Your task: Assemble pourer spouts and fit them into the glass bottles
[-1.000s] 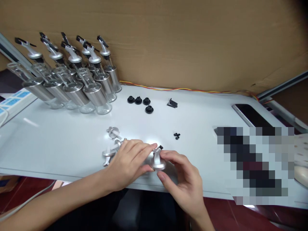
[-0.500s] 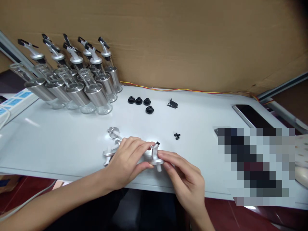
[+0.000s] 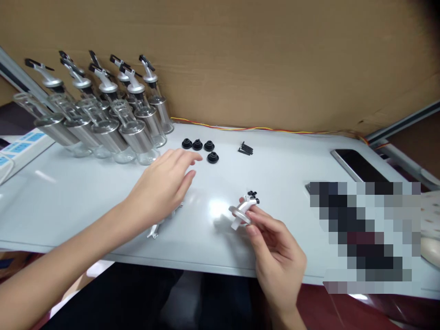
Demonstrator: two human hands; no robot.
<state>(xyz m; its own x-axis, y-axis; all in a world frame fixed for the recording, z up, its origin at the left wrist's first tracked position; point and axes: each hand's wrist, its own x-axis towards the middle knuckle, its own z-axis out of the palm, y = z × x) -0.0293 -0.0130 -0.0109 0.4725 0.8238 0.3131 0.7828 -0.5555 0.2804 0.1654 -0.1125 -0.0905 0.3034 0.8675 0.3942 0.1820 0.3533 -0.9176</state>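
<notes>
Between the thumb and fingers of my right hand (image 3: 280,254) is a silver pourer spout (image 3: 242,211), tilted, its black tip pointing up and right. My left hand (image 3: 168,181) hangs over the table with fingers apart and nothing in them, close to the black rubber stoppers (image 3: 213,157). Under the left wrist lie more silver pourer spouts (image 3: 154,231), mostly hidden by the hand. Small black caps (image 3: 252,194) rest just behind the held spout. A little bunch of thin black levers (image 3: 245,148) lies farther back.
Glass-and-steel bottles (image 3: 134,135) crowd the back left, several of them topped with pourers. A power strip (image 3: 24,149) runs along the left edge. At right lies a phone (image 3: 360,165) beside a blurred-out patch. Red and yellow wires (image 3: 223,127) trail along the cardboard wall.
My left hand has let go of the spout and moved up and left toward the stoppers. My right hand has shifted slightly right, tilting the spout.
</notes>
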